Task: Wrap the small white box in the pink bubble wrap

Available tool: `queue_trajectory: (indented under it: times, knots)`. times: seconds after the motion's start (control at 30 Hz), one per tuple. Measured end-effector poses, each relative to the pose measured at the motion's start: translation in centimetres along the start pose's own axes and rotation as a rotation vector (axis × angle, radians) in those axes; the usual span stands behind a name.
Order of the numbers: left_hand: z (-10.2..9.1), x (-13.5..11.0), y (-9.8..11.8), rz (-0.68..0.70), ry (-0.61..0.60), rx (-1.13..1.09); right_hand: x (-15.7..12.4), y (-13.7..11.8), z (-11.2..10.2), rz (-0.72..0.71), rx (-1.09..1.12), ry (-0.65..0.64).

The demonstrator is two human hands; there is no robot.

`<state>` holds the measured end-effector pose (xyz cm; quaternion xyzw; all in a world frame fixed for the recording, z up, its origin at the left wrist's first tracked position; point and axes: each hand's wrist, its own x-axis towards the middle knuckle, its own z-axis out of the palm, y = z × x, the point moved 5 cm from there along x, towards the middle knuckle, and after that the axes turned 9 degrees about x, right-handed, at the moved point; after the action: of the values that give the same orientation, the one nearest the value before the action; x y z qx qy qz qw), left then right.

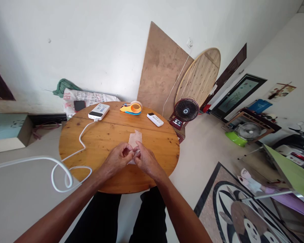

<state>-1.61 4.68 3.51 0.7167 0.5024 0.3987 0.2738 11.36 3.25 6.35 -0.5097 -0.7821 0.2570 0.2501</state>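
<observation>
So the pale sheet (pixel 135 137) is lying on the round wooden surface (pixel 111 133), right under both sets of fingertips. Its far end, kinda ragged, pokes out past the fingers, and a bit of the near end shows below them. Left hand (pixel 119 154) comes in from the left, right hand (pixel 146 160) from the right, and they pretty much meet over the middle of the sheet. Both are curled, with thumb and fingers drawn close together. There's something whitish right at the tips, but honestly I can't tell if either one is pinching the sheet or some small bit on it; too tiny and half hidden.

Headcount: one sheet, two hands. Beyond them there's one orange and blue tape dispenser (pixel 131 108) near the far edge, one smaller white gadget (pixel 155 119) to its right, and one bigger white box (pixel 99 111) with a dark panel over on the left. One white cable (pixel 81 138) plugs into the box's near end and loops off the left side. Past the surface, two boards lean on the wall: one brown board (pixel 162 67), one round slatted board (pixel 200 75).
</observation>
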Motion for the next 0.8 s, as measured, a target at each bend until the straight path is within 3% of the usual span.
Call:
queue_trajectory:
  times: [0.33, 0.53, 0.7, 0.8]
  knots:
    - [0.8, 0.7, 0.3, -0.117, -0.068, 0.116, -0.2, -0.5, -0.3, -0.008, 0.004, -0.024]
    - [1.1, 0.6, 0.2, -0.100, -0.064, 0.096, -0.2, -0.2, -0.4, -0.001, 0.094, -0.044]
    - [1.0, 0.6, 0.2, -0.082, -0.044, 0.193, 0.1, 1.2, -1.0, 0.011, 0.358, 0.020]
    - [1.0, 0.7, 0.3, -0.080, -0.059, 0.229, 0.7, 2.4, -2.2, 0.046, 0.475, 0.158]
